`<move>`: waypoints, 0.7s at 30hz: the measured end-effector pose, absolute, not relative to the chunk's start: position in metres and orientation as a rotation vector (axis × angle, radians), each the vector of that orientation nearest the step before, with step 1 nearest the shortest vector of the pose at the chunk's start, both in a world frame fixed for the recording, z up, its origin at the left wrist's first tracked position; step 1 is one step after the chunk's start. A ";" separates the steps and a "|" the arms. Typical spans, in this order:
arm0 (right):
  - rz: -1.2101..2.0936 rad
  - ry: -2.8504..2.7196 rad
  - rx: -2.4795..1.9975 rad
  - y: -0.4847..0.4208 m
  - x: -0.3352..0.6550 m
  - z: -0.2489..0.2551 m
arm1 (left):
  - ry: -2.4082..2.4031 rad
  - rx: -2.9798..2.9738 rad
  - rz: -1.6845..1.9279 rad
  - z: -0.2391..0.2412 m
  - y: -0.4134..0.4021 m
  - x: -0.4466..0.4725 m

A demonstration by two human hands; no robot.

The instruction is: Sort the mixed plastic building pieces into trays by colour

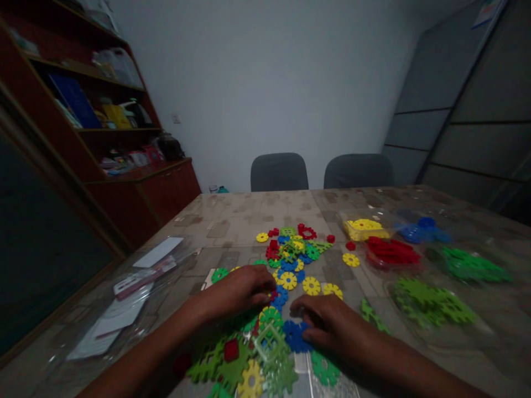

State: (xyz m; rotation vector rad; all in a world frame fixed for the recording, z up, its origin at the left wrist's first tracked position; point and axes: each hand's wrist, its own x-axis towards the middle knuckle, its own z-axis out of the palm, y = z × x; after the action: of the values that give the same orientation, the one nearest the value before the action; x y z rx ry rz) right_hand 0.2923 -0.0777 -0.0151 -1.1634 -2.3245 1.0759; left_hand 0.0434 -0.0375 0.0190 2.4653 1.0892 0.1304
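Note:
My left hand is closed, its fingers curled down over the pile. By its thumb tip are a small red piece and a blue notched disc; what the fingers hold is hidden. My right hand has bent fingers and its thumb against a dark blue notched disc. Between and below the hands lie a green notched disc, a pale green square frame, a yellow notched disc and green plates. Yellow discs rest beyond my right hand.
Clear trays at right hold yellow, red, blue and green pieces. More loose pieces are heaped farther off. White cards in clear plastic lie at left. Two grey chairs stand behind the table.

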 end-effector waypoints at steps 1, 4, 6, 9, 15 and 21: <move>1.032 -2.334 -1.178 -0.077 0.293 -0.015 | 1.091 2.459 0.127 0.020 -0.038 0.044; 0.898 -2.291 -1.239 -0.071 0.298 -0.010 | 1.108 2.436 0.125 0.021 -0.039 0.044; 0.850 -2.253 -1.261 -0.070 0.298 -0.007 | 1.117 2.424 0.134 0.021 -0.039 0.044; 0.905 -2.268 -1.224 -0.078 0.294 -0.004 | 1.104 2.423 0.150 0.021 -0.039 0.044; 1.034 -2.399 -1.256 -0.100 0.289 -0.005 | 1.068 2.436 0.129 0.023 -0.039 0.043; 1.005 -2.304 -1.323 -0.088 0.287 -0.010 | 1.079 2.445 0.115 0.025 -0.040 0.044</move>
State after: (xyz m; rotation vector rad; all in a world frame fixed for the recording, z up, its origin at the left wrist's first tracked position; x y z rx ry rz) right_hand 0.2875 -0.0884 -0.0101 -1.3227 -2.3039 1.0051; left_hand 0.0442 -0.0397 0.0247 2.4449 1.0790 0.1151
